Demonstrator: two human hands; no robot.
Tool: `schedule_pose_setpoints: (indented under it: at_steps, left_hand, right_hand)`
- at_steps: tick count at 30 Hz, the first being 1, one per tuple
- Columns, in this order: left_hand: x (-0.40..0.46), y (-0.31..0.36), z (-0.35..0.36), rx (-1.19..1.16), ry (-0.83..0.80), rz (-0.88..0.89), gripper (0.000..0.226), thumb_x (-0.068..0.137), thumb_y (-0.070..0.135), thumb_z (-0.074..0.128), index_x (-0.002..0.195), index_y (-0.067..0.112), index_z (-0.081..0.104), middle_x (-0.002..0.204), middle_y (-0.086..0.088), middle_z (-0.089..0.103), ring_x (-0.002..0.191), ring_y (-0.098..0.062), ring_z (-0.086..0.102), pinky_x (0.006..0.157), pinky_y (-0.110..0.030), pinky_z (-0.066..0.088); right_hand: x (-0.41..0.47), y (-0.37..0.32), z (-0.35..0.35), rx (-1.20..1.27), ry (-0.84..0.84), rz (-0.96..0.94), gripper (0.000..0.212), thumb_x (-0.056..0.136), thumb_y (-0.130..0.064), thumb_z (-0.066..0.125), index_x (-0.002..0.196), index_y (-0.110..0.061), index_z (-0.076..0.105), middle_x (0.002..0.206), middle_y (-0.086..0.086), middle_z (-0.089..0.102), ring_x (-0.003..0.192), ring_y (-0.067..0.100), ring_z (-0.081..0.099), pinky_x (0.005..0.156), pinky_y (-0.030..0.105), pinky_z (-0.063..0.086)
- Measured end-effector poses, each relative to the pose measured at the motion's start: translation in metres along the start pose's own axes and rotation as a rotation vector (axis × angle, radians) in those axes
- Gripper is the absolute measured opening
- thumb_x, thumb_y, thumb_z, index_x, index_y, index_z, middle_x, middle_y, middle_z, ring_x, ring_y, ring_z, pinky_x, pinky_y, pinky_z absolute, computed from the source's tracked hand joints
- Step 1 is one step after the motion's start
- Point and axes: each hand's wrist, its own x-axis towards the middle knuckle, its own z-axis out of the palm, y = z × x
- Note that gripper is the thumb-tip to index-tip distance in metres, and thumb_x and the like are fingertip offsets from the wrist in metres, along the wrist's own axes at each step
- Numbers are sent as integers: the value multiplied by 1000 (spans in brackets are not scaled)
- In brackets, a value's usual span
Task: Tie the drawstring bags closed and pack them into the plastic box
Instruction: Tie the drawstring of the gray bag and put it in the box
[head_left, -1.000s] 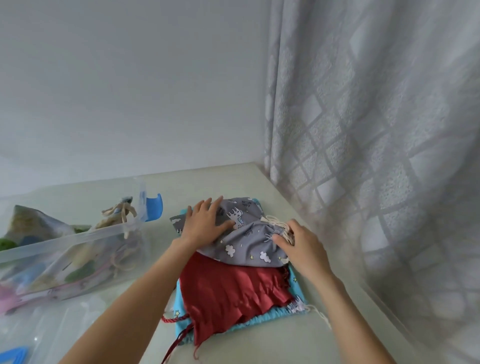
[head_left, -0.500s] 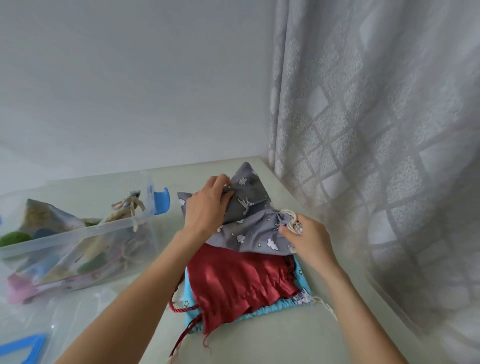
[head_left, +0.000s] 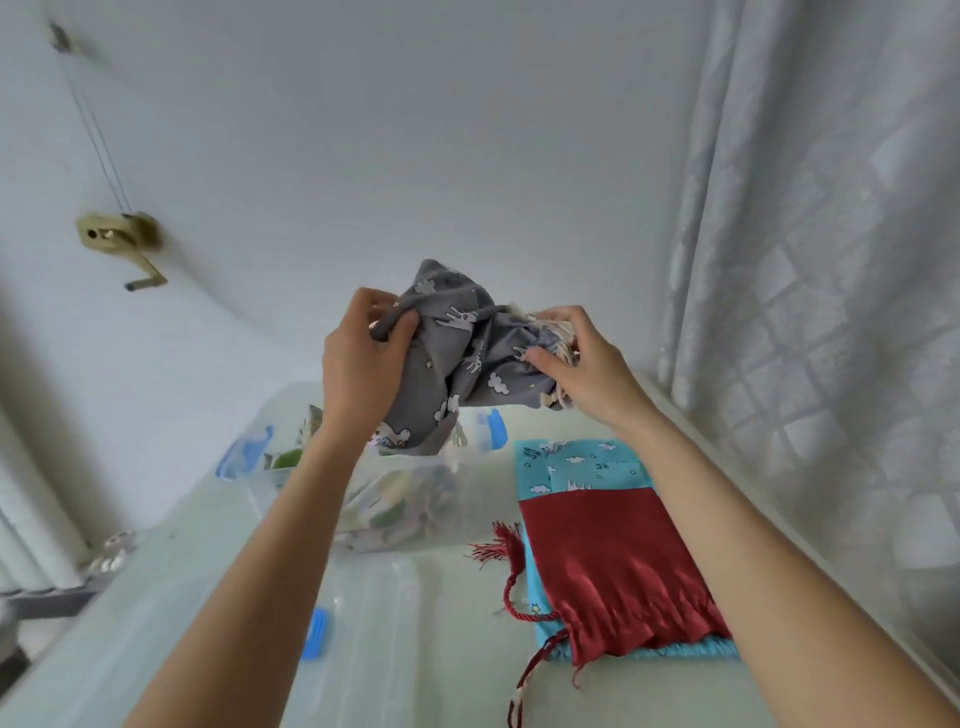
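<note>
A grey drawstring bag (head_left: 457, 358) printed with white clouds hangs in the air above the table, held between both hands. My left hand (head_left: 361, 364) grips its bunched left side. My right hand (head_left: 576, 358) grips its gathered mouth and the cream drawstring (head_left: 558, 332). Below and to the right, a red satin bag (head_left: 613, 566) with a red tasselled cord lies on a blue cloud-print bag (head_left: 582, 465). The clear plastic box (head_left: 410, 493) with blue latches sits beneath the grey bag and holds several tied bags.
The box's clear lid (head_left: 363, 623) with a blue clip lies flat on the pale table (head_left: 457, 675) in front of the box. A grey patterned curtain (head_left: 831, 260) hangs along the right edge. A brass crank fitting (head_left: 119, 236) is mounted on the wall at the left.
Both hands have lifted the grey bag off the pile and up into the air, over the box. The red and blue bags stay on the table. The camera has tilted upward.
</note>
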Motion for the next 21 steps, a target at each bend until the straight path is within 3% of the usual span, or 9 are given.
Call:
schedule_pose_setpoints:
  at_steps: [3, 6, 8, 11, 14, 15, 17, 19, 21]
  left_hand:
    - [13, -38, -19, -12, 30, -76, 9, 91, 20, 57, 97, 16, 52, 90, 8, 57, 84, -15, 55, 65, -18, 33]
    - [21, -71, -33, 53, 12, -107, 12, 91, 20, 57, 99, 15, 50, 95, 7, 57, 85, -19, 57, 68, -25, 36]
    - [21, -91, -43, 120, -51, -119, 19, 91, 22, 57, 106, 13, 49, 104, 6, 56, 91, -19, 57, 74, -28, 38]
    - [14, -121, -66, 252, -216, -104, 36, 89, 25, 59, 120, 12, 45, 123, -2, 53, 105, -20, 56, 87, -34, 45]
    - [13, -134, -82, 387, -377, -5, 34, 90, 28, 58, 121, 19, 50, 126, -1, 54, 104, -18, 53, 88, -31, 41]
    - [14, -134, -83, 380, -428, 22, 32, 90, 29, 57, 120, 21, 52, 126, 2, 56, 108, -18, 53, 90, -31, 42]
    - [15, -134, -81, 367, -522, 56, 32, 91, 31, 56, 121, 24, 53, 126, 6, 57, 110, -17, 56, 92, -31, 43]
    - [17, -133, -73, 411, -590, 40, 37, 91, 35, 55, 127, 27, 49, 125, 6, 57, 98, -18, 60, 88, -33, 45]
    - [19, -134, -63, 496, -672, -5, 44, 92, 40, 51, 134, 31, 41, 124, 5, 58, 89, -16, 61, 83, -32, 47]
  right_hand:
    - [28, -9, 44, -26, -40, -88, 28, 92, -22, 56, 120, -22, 48, 111, -4, 61, 77, 7, 57, 63, 17, 43]
    - [50, -7, 84, -117, -121, -142, 22, 93, -19, 54, 115, -22, 50, 115, 3, 60, 97, 20, 58, 83, 33, 47]
    - [60, -2, 100, -260, -228, -191, 21, 91, -14, 55, 109, -23, 52, 111, 6, 56, 98, 24, 56, 87, 44, 48]
    - [67, 8, 112, -491, -557, -280, 28, 86, -5, 58, 105, -25, 57, 126, 1, 46, 114, 20, 47, 97, 38, 43]
    - [69, 11, 110, -573, -779, -251, 16, 85, -20, 64, 99, -26, 64, 144, -6, 33, 133, 13, 26, 105, 29, 26]
    - [68, 9, 108, -544, -809, -213, 10, 86, -29, 63, 94, -26, 67, 143, -8, 34, 132, 10, 25, 105, 28, 24]
    - [67, 8, 114, -494, -818, -134, 26, 91, -40, 54, 86, -23, 73, 133, -11, 45, 122, 7, 38, 101, 27, 30]
    - [66, 8, 123, -533, -795, -92, 40, 94, -46, 45, 78, -23, 73, 117, -3, 61, 104, 13, 56, 92, 31, 43]
    - [63, 11, 132, -641, -801, -107, 37, 95, -44, 43, 78, -22, 66, 95, 6, 66, 83, 18, 59, 76, 29, 45]
